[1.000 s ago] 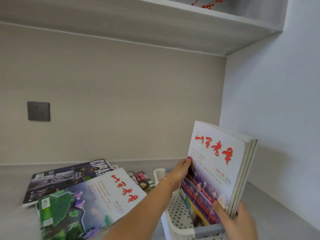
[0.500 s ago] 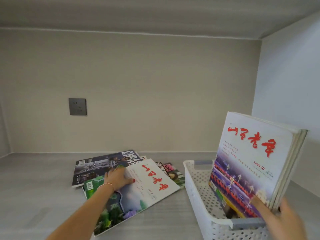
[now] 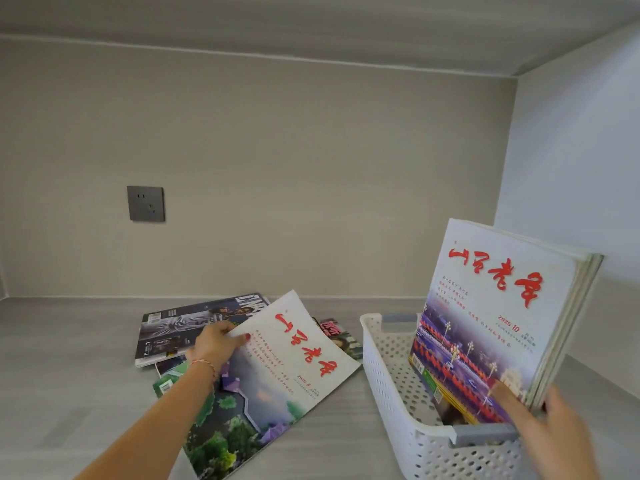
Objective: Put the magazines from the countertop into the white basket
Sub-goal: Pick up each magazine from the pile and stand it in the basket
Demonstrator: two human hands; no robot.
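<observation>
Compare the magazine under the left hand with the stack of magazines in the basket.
The left hand's magazine lies on the countertop, its top edge lifted by the left hand; the stack stands tilted in the white basket, steadied by the right hand. One is single, the other several thick. Cover pictures differ: greenery versus red-lit street. Both share the red title.

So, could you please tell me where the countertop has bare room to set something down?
Bare countertop lies left of the magazine pile, below the socket. Only a narrow strip separates the magazines from the white basket.
</observation>
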